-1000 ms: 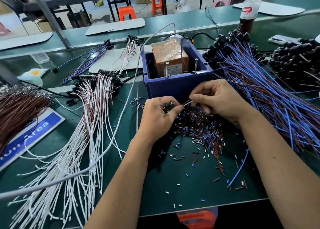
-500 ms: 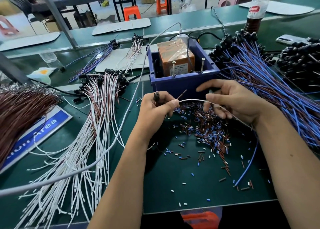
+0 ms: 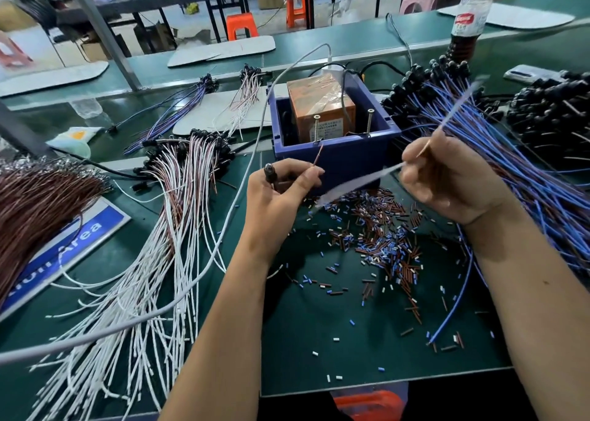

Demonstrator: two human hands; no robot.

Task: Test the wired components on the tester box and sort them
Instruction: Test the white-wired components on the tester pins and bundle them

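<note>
The tester box (image 3: 338,157) is a blue bin with an orange block (image 3: 319,111) inside and two upright screws on its front rim. In front of it my left hand (image 3: 281,191) grips a wired component (image 3: 269,169) by its black head and pinches one brown wire end upward. My right hand (image 3: 447,178) pinches the component's other wire, a blurred white streak between the hands, with its bare copper tip pointing up. Both hands hover just short of the box's front wall.
White-and-brown wired components (image 3: 178,216) lie in a fan at the left, blue-and-brown ones (image 3: 498,152) in a pile at the right, black-headed ones (image 3: 552,117) beyond. Cut insulation bits (image 3: 380,238) litter the green mat. A bottle (image 3: 467,21) stands far right.
My hands have drawn apart, stretching the component's wires between them. My right hand rose to the right, and the wire ends now point up near the box.
</note>
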